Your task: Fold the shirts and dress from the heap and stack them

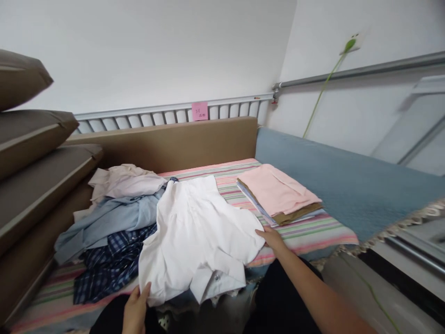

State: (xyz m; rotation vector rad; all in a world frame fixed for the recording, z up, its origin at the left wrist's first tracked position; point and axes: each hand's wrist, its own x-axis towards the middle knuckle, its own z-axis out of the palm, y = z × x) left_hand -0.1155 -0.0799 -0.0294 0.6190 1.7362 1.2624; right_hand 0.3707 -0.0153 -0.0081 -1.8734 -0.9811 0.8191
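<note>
A white shirt (198, 222) lies spread out in front of me, its collar (215, 278) at the near edge of the striped cloth. At the shirt's near left corner, my left hand (136, 306) pinches the fabric between thumb and fingers. My right hand (270, 237) grips the shirt's right edge, some of its fingers hidden by the cloth. To the right sits a stack of folded clothes with a pink garment (278, 188) on top and an olive one (295, 214) beneath. Left of the shirt lie a rumpled light blue shirt (128, 213), a dark plaid shirt (114, 264) and a pale pink garment (125, 181).
The striped cloth (239, 192) covers a seat with a brown backrest (181, 144) behind it and a blue padded side (330, 171) at right. Brown cushions (41, 181) are piled at left. A green cord (320, 104) hangs from a wall socket (354, 41).
</note>
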